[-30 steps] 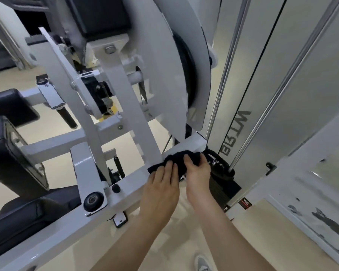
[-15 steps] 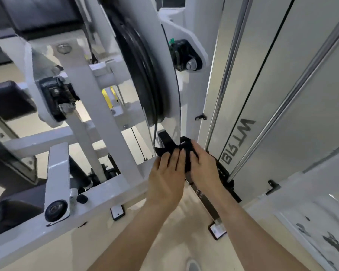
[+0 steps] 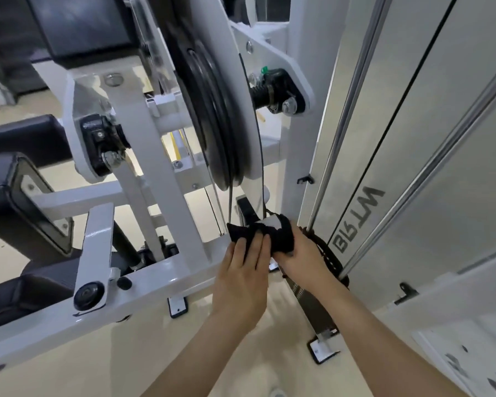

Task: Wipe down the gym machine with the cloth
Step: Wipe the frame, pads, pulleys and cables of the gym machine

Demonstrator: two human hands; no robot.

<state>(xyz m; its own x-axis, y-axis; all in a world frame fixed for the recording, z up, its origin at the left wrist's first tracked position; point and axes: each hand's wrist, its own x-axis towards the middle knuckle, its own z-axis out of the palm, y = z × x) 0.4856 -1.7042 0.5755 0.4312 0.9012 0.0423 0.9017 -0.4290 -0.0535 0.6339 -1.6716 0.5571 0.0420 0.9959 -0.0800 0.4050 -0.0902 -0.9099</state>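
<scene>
Beneath left hand (image 3: 243,272), inside right hand (image 3: 301,260) — bunched black cloth (image 3: 284,237)

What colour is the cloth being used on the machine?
The cloth is black, shown in the head view.

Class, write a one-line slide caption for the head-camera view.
Left hand presses and right hand grips a black cloth against the white machine frame, below the black pulley wheel.
</scene>
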